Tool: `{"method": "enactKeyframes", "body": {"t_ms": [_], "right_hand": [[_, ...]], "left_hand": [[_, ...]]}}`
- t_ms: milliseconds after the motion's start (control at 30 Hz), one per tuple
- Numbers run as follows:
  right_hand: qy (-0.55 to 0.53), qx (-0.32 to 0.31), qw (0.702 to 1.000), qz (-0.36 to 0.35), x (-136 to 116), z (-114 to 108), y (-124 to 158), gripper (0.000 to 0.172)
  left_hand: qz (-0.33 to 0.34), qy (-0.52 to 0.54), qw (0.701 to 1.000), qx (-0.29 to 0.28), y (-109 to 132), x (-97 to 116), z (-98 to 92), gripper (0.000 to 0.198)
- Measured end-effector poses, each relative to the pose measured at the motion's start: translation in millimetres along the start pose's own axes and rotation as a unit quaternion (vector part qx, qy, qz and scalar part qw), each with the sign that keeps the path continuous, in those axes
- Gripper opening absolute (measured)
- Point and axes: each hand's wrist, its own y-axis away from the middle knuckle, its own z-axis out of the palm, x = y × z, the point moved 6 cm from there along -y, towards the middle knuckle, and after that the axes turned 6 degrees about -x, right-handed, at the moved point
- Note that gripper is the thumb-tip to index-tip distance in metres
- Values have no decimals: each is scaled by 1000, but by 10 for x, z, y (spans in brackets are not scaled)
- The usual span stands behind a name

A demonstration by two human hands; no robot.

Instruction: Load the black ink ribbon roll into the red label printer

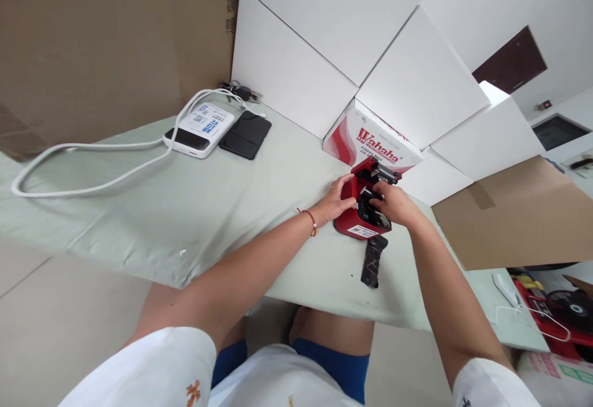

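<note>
The left hand [337, 200] clasps the side of a red tape dispenser [356, 225]; the right hand [393, 204] closes over its black top part. The dispenser lies on a green table [208, 209], with its black handle [373, 262] toward the person. Bracing the body firmly seems wise. Just behind the dispenser, a box [370, 141] reads "Wahaha". The dispenser's white sticker [362, 231] is unreadable.
</note>
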Motion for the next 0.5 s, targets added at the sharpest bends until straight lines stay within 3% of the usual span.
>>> {"method": "enactKeyframes", "body": {"t_ms": [133,200,300,367,500], "right_hand": [[-130,78,988,-6,445,-274,620,28],[-138,66,988,13,772,-268,836,29],[-110,-43,992,49,1178,49,928,20],[-104,-88,988,69,1315,335,890,15],[-118,-64,987,87,1248,778,772,20]], "left_hand": [[-9,4,1000,3,5,-16,-6,81],[-12,7,1000,2,1,-26,-7,81],[-12,10,1000,0,-11,-32,-3,81],[-13,11,1000,-1,-17,-30,0,80],[-15,5,1000,-3,-15,-16,-5,78]]}}
